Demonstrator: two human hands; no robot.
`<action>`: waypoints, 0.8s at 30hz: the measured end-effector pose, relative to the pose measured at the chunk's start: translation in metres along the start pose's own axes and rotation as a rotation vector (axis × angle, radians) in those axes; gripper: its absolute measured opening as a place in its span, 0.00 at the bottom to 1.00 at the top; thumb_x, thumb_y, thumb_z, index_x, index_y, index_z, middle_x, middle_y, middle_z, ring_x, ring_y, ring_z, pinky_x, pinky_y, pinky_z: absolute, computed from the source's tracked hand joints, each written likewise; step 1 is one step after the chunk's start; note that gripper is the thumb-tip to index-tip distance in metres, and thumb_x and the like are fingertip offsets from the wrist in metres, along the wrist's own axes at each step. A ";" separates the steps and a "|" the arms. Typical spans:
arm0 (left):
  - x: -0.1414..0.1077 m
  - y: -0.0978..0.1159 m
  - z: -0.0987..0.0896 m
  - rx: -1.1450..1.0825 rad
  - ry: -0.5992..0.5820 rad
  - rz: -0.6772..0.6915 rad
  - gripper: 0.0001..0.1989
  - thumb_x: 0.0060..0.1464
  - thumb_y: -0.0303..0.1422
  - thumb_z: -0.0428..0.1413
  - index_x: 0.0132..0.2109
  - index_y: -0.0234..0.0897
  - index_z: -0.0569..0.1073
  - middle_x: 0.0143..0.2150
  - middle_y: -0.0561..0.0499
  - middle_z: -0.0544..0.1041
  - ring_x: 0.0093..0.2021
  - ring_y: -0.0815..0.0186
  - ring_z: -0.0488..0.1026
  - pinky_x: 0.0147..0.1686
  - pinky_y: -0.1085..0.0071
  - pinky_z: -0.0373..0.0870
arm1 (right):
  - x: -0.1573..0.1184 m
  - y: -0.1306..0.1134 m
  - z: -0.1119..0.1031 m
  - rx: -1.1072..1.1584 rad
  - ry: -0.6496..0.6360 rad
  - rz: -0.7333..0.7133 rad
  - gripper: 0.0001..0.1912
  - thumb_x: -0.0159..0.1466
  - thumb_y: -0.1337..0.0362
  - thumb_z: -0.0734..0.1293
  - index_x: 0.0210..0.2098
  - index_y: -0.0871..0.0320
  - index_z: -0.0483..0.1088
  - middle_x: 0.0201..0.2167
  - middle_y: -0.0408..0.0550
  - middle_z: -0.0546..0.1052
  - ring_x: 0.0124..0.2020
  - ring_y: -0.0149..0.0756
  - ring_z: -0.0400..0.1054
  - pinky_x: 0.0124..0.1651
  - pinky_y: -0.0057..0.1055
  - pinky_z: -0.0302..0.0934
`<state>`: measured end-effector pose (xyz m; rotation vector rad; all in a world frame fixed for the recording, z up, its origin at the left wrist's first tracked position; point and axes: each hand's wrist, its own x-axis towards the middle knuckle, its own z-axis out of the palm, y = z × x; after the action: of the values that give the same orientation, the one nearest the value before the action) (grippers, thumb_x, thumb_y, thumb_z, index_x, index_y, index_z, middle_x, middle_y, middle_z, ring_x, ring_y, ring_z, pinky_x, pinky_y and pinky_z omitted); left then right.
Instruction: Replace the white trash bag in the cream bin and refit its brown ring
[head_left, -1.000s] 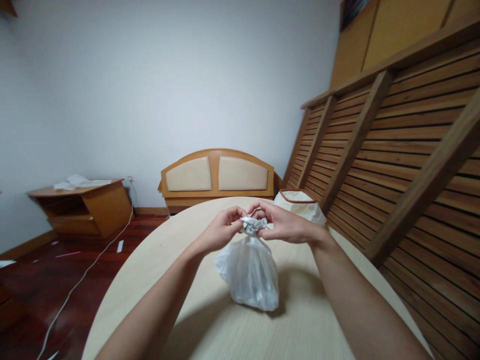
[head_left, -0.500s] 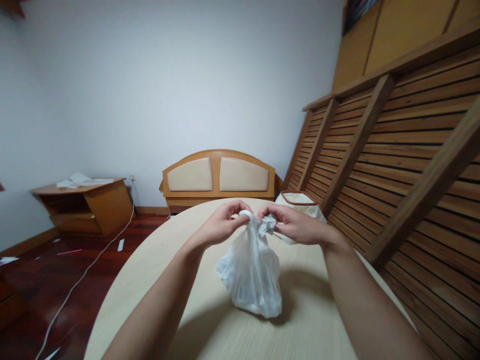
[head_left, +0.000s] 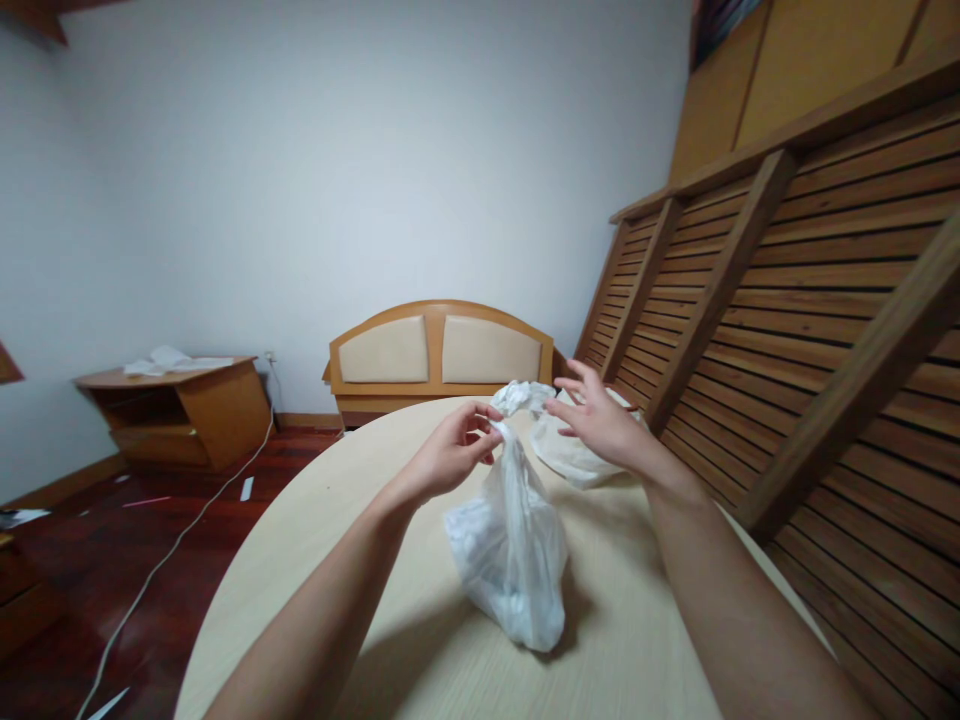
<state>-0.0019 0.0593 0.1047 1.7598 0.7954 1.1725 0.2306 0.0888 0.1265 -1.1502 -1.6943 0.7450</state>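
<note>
A filled white plastic bag (head_left: 514,560) rests on the pale round table (head_left: 300,540), its upper part drawn upward. My left hand (head_left: 461,445) pinches the gathered top of the bag between thumb and fingers. A crumpled loose end of the plastic sticks up beyond the pinch, toward the right. Beside that end is my right hand (head_left: 596,415), its fingers spread and holding nothing.
Behind my right hand, a white-lined bin (head_left: 581,455) stands at the table's far right edge. Slatted wooden panels (head_left: 847,310) lean along the right. A headboard (head_left: 442,350) is ahead; a low cabinet (head_left: 180,415) and a cable lie left.
My right hand has let go of the bag's top, opened its fingers and moved slightly up and right. The crumpled end now stands higher, and the bag has turned a little.
</note>
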 end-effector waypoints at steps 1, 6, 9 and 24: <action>0.001 -0.001 0.001 0.004 0.031 0.004 0.18 0.55 0.40 0.63 0.47 0.35 0.69 0.42 0.48 0.75 0.33 0.71 0.72 0.35 0.72 0.70 | -0.003 0.001 0.000 -0.044 -0.099 0.087 0.41 0.65 0.47 0.66 0.70 0.51 0.46 0.65 0.62 0.63 0.47 0.42 0.74 0.37 0.31 0.72; -0.002 -0.020 0.010 0.063 -0.078 -0.136 0.32 0.55 0.39 0.64 0.64 0.42 0.63 0.64 0.35 0.68 0.42 0.65 0.77 0.40 0.66 0.73 | -0.017 0.006 0.004 -0.060 -0.571 0.141 0.42 0.67 0.47 0.66 0.72 0.53 0.45 0.52 0.55 0.77 0.40 0.36 0.76 0.41 0.31 0.70; -0.006 -0.039 0.014 0.202 -0.195 -0.249 0.43 0.53 0.40 0.65 0.70 0.40 0.54 0.60 0.32 0.71 0.42 0.62 0.77 0.41 0.65 0.72 | -0.011 0.014 0.008 -0.054 -0.594 -0.057 0.41 0.67 0.56 0.67 0.72 0.55 0.45 0.49 0.53 0.79 0.43 0.37 0.76 0.48 0.34 0.68; -0.015 0.006 0.006 0.421 -0.463 -0.267 0.26 0.60 0.44 0.57 0.61 0.38 0.69 0.56 0.40 0.77 0.23 0.72 0.75 0.27 0.72 0.69 | 0.025 0.110 -0.028 -0.812 0.244 -0.037 0.25 0.67 0.65 0.61 0.62 0.67 0.64 0.59 0.69 0.70 0.65 0.58 0.57 0.66 0.53 0.50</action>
<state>-0.0017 0.0416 0.1033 2.0752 0.9968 0.4087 0.2929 0.1534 0.0529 -1.6581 -1.8383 -0.1545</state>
